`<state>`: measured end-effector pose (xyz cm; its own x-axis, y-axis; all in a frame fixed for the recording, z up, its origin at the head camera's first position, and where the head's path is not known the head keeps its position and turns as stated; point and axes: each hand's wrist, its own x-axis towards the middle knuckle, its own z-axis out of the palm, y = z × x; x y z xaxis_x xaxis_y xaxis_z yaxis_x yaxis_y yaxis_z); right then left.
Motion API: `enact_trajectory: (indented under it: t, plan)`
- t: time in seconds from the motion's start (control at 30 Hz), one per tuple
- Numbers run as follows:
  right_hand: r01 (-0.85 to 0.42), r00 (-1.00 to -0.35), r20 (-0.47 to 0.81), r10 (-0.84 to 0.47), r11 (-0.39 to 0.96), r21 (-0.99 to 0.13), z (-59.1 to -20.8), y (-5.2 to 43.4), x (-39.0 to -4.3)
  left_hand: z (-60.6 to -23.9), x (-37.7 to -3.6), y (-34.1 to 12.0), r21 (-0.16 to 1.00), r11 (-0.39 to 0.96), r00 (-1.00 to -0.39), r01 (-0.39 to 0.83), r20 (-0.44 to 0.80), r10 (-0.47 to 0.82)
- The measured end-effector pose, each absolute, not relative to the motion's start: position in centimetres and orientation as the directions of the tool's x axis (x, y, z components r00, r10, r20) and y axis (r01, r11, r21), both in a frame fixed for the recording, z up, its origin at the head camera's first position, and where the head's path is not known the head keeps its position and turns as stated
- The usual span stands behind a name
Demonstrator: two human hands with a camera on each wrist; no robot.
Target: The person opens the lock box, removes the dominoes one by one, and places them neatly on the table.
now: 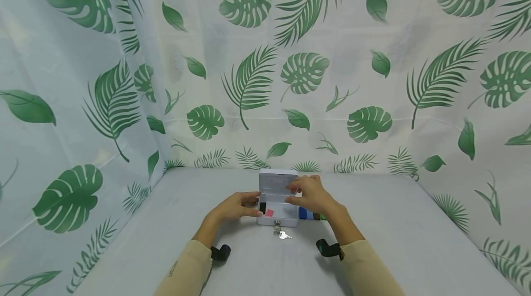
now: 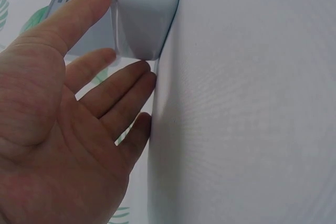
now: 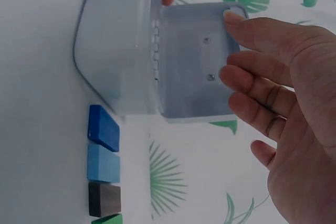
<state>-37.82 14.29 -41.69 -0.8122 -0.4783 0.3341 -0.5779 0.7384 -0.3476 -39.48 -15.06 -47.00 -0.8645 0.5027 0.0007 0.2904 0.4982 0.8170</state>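
Observation:
A small white cash box (image 1: pixel 288 222) stands on the table with its hinged lid (image 1: pixel 274 182) raised. A black block (image 1: pixel 262 208) and a pink piece (image 1: pixel 269 212) lie in its left part. Keys (image 1: pixel 285 235) hang from the lock at the front. At the box's left side is my left hand (image 1: pixel 235 206), its thumb at the rim and its fingers extended by the back corner. My right hand (image 1: pixel 312 193) is over the right part of the box, close in front of the lid. Thumb and fingers are apart with nothing visible between them.
Right of the box, a row holds a dark blue block (image 3: pixel 103 128), a light blue block (image 3: pixel 103 163), a black block (image 3: pixel 104 199) and a green block (image 3: pixel 108 219). A leaf-patterned curtain (image 1: pixel 265 79) hangs behind and beside the white table (image 1: pixel 265 263).

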Motion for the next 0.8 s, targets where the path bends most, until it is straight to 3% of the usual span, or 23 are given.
enact_trajectory:
  t: [0.8]
  plan:
    - [-0.569,-0.820,0.309,-0.482,0.748,-0.342,-42.6,12.5,-37.6,-46.9,-39.3,-15.1,0.816,0.503,-0.864,0.283,-0.011,0.504]
